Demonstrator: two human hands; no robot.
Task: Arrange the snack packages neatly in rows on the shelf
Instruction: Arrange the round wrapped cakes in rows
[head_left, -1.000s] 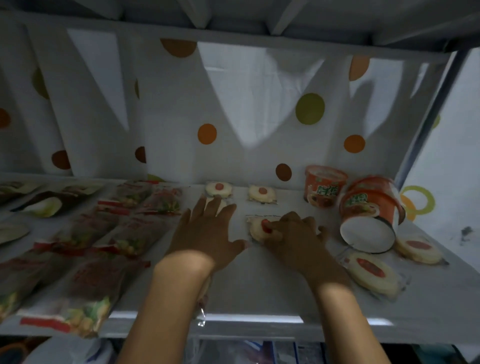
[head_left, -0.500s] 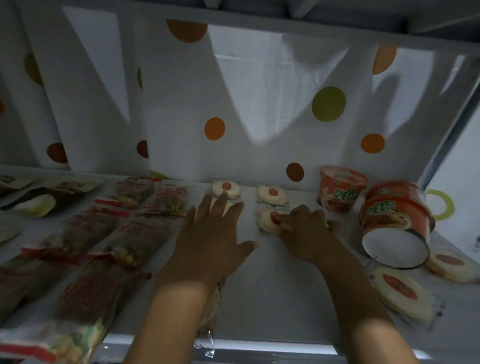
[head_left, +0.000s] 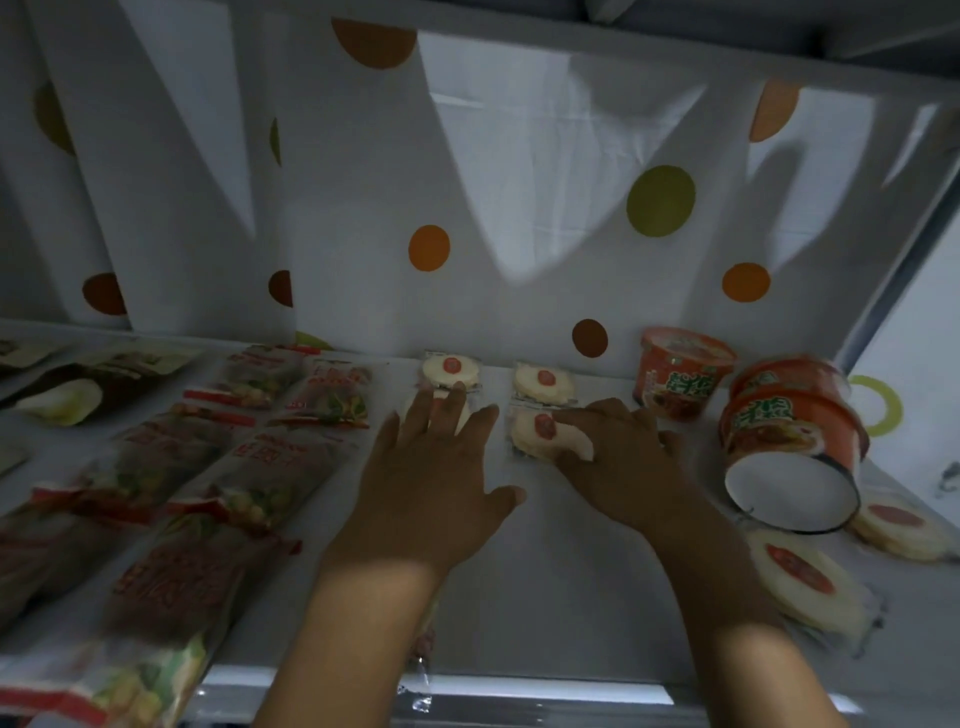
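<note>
Our right hand (head_left: 618, 457) has its fingers curled over the right edge of a round snack pack (head_left: 532, 436) and grips it. The pack lies flat on the shelf (head_left: 545, 597), just in front of the right rear pack (head_left: 543, 382) and almost touching it. Our left hand (head_left: 431, 483) lies flat with its fingers spread. Its fingertips rest on a mostly hidden pack (head_left: 441, 408) just in front of the left rear pack (head_left: 449, 370).

Bare shelf runs from our wrists to the front edge (head_left: 519, 696). On the left, long snack bags (head_left: 270, 462) lie in rows close to our left hand. On the right, an upright noodle cup (head_left: 680, 371) stands at the back, and tipped noodle cups (head_left: 795, 441) lie on their sides with a white base towards us. Two loose round packs (head_left: 805, 577) lie beyond them, near the front. A white polka-dot sheet (head_left: 519, 208) hangs behind the shelf, and the light is dim.
</note>
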